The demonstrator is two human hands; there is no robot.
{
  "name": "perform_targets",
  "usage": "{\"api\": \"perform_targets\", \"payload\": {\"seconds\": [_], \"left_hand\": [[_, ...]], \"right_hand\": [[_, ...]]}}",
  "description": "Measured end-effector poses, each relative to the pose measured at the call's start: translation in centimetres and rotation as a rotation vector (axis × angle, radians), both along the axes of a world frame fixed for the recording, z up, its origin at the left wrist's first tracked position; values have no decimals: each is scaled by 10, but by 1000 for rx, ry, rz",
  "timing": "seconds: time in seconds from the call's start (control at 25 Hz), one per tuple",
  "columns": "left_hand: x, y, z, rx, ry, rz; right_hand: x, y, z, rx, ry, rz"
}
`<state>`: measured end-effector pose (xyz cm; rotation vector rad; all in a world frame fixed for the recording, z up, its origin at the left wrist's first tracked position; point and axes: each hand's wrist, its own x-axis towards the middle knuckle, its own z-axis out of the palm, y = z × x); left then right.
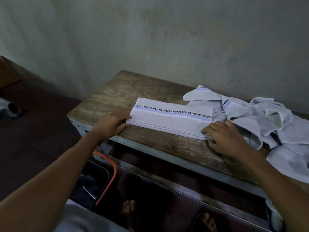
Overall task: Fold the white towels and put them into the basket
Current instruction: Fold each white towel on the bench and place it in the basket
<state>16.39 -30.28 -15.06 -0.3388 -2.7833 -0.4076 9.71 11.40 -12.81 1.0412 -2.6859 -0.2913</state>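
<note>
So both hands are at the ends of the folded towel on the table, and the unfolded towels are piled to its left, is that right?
Not quite. In the head view the unfolded towels lie to the right of the folded towel. The left hand and right hand are at its ends on the table.

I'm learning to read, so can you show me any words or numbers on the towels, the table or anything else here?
There are no words or numbers to read here. The folded towel shows only a blue stripe and a black checked line, as do the unfolded towels. The wooden table and the wall are bare.
</note>
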Motion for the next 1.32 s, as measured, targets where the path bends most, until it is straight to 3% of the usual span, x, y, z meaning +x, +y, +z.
{"api": "perform_targets", "payload": {"seconds": [0.24, 0.4, 0.48, 0.76, 1.04, 1.2, 1.32], "left_hand": [[-8, 9, -7, -191, 143, -24], [-14, 19, 9, 153, 150, 135], [-16, 20, 15, 267, 128, 105], [-1, 1, 0, -191, 171, -164], [3, 0, 0, -327, 264, -183], [20, 1, 19, -382, 235, -200], [31, -1, 79, -367, 205, -202]], "right_hand": [[-3, -2, -11, -182, 86, 21], [-5, -5, 2, -478, -100, -49], [-9, -3, 7, -539, -225, -40], [-14, 17, 6, -432, -328, -5], [-6, 12, 1, -371, -208, 107], [1, 13, 14, -514, -230, 72], [7, 8, 64, -675, -252, -5]]}}
